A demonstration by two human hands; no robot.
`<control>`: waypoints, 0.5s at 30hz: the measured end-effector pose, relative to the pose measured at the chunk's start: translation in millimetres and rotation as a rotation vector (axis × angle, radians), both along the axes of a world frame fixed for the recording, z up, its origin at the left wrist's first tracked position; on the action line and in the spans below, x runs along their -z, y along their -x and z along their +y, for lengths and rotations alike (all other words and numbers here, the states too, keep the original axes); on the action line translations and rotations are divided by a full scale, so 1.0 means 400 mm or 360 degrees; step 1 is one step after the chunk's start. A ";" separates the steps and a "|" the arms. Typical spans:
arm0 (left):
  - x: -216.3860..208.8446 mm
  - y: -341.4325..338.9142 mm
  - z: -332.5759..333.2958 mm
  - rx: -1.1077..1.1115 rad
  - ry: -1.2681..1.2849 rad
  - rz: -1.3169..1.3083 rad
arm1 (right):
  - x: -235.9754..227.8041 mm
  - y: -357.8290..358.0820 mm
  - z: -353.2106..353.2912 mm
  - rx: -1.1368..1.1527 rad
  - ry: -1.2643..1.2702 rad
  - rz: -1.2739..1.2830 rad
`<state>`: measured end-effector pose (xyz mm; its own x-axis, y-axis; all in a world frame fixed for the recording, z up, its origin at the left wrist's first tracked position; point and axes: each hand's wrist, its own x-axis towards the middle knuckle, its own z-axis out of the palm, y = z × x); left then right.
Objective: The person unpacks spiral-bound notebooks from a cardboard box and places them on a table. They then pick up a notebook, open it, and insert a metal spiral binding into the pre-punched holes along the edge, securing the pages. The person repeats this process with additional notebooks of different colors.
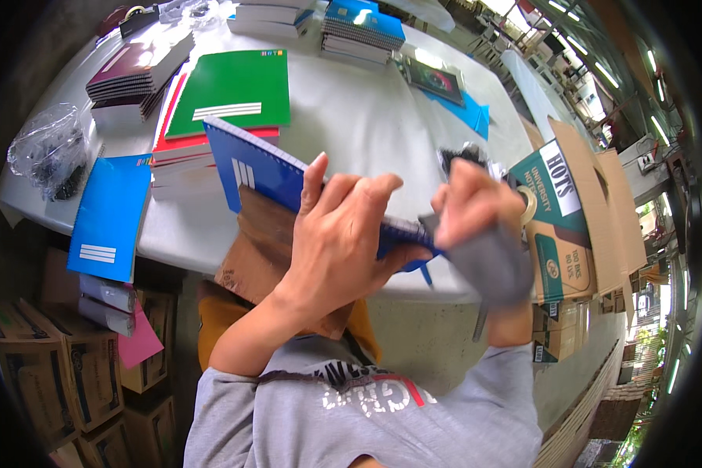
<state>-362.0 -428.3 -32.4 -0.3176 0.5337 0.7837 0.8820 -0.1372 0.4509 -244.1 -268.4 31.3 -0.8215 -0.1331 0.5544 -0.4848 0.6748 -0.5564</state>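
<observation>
A blue spiral notebook (pixel 261 169) is tilted on its edge over a brown cardboard piece (pixel 261 246) at the table's near edge. My left hand (pixel 327 222) is at the notebook, its thumb pressed along the near side and its fingers bent over the bound edge. To the right, my right hand (pixel 476 204) is smeared by motion near the notebook's right end, with its fingers curled. A dark grey blurred thing (pixel 491 265) covers part of that hand and wrist; whether it is held or worn cannot be made out.
Green-covered (pixel 234 90) and maroon notebook stacks (pixel 136 74) stand at left, beside a light-blue notebook (pixel 113 214) and a clear plastic bag (pixel 51 148). More blue notebooks (pixel 359 31) lie at the back. An open carton (pixel 561 210) stands right; cardboard boxes (pixel 93 366) are lower left.
</observation>
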 end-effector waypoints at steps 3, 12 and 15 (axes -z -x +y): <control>-0.002 0.000 0.004 -0.0008 -0.0036 0.0042 | 0.025 0.019 0.036 0.0623 -0.0272 -0.0096; 0.009 0.008 -0.003 0.0033 -0.0102 -0.0014 | 0.019 0.018 -0.021 0.0093 0.0086 0.0058; 0.009 0.001 -0.020 0.0084 -0.0050 -0.0045 | 0.031 0.040 -0.012 0.0221 -0.0044 -0.0294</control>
